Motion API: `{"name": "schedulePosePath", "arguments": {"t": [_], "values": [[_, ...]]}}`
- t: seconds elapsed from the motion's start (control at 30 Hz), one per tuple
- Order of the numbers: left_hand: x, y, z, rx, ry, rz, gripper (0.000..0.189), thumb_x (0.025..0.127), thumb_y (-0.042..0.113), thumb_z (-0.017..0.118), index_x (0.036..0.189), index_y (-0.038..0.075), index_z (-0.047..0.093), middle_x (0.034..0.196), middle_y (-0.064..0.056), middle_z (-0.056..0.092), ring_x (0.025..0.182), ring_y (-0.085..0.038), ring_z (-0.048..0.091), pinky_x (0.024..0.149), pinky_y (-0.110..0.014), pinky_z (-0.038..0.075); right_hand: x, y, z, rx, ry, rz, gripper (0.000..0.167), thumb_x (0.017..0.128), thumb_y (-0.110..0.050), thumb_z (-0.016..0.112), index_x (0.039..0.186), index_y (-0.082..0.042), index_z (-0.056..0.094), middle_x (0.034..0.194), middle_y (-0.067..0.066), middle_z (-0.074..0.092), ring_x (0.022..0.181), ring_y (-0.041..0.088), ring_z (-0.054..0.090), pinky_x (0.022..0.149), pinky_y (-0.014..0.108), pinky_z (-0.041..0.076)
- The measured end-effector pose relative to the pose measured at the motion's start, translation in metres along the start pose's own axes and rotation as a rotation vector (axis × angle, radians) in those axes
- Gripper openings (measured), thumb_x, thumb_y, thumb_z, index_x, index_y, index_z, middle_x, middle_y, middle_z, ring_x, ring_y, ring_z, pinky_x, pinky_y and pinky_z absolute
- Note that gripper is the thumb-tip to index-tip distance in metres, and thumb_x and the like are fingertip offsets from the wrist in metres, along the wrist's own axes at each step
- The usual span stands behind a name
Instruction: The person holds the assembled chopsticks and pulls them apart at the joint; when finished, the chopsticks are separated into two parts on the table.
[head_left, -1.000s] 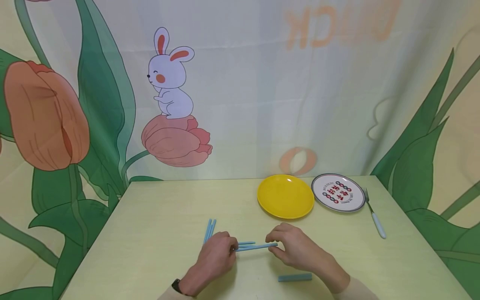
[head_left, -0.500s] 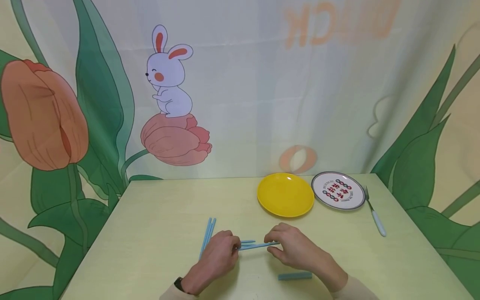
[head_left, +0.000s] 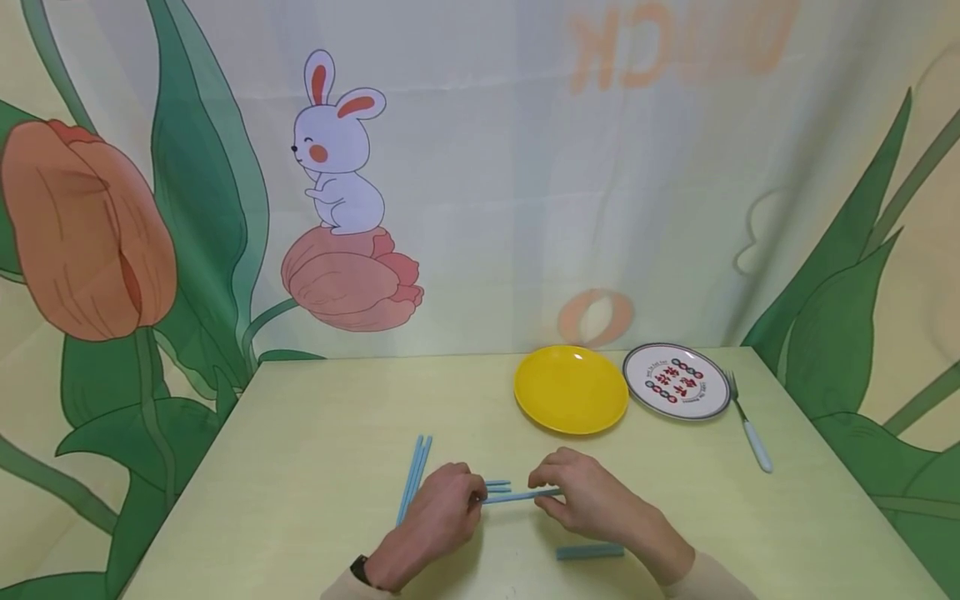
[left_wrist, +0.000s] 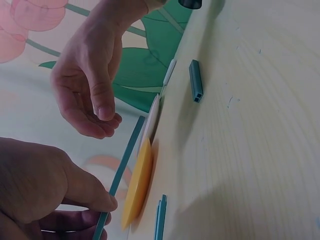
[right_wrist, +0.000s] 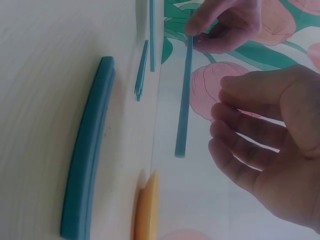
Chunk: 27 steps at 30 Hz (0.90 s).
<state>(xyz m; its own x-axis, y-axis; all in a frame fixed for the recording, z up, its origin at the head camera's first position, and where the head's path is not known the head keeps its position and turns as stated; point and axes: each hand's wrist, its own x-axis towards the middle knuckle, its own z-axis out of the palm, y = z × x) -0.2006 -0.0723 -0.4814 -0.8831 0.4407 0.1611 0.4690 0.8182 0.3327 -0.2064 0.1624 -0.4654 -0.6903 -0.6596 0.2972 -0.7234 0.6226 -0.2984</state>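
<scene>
My left hand pinches a thin blue stick between thumb and fingers near one end. In the left wrist view, that stick slants upward, raised off the table. My right hand hovers around the stick's far end, fingers loosely bent. A gap shows between its fingertips and the stick in the right wrist view. Beyond the left hand lie more short blue stick ends, partly hidden by it. Further left rest long blue sticks, their near ends hidden by the left forearm.
A thicker blue bar lies near the front, below the right hand. Toward the back stand a yellow plate and a white patterned plate. A fork lies at the right. A printed curtain hangs behind the table.
My left hand has shifted slightly right, carrying the stick along. The stick's far end reaches a little further into the right hand's space. The right hand has barely moved.
</scene>
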Motion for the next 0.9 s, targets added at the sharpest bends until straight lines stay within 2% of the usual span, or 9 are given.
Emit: {"name": "schedulePosePath", "arguments": {"t": [0.27, 0.9], "values": [[-0.0002, 0.0015, -0.0013, -0.006, 0.000, 0.020, 0.008, 0.081, 0.007, 0.070, 0.083, 0.013, 0.076, 0.073, 0.008, 0.058, 0.067, -0.004, 0.046, 0.063, -0.020, 0.040, -0.0006, 0.0009, 0.0040, -0.012, 0.001, -0.018, 0.013, 0.083, -0.017, 0.076, 0.095, -0.014, 0.073, 0.091, -0.006, 0.068, 0.087, 0.010, 0.059, 0.079, 0.027, 0.052], [0.0003, 0.0033, -0.0024, -0.028, -0.025, 0.034, 0.007, 0.083, 0.009, 0.071, 0.084, 0.013, 0.075, 0.073, 0.010, 0.056, 0.067, -0.003, 0.044, 0.065, -0.019, 0.039, -0.0008, 0.0003, 0.0061, 0.014, -0.049, -0.004, 0.011, 0.081, -0.012, 0.076, 0.092, -0.014, 0.073, 0.087, -0.007, 0.067, 0.080, 0.006, 0.057, 0.075, 0.024, 0.051]]}}
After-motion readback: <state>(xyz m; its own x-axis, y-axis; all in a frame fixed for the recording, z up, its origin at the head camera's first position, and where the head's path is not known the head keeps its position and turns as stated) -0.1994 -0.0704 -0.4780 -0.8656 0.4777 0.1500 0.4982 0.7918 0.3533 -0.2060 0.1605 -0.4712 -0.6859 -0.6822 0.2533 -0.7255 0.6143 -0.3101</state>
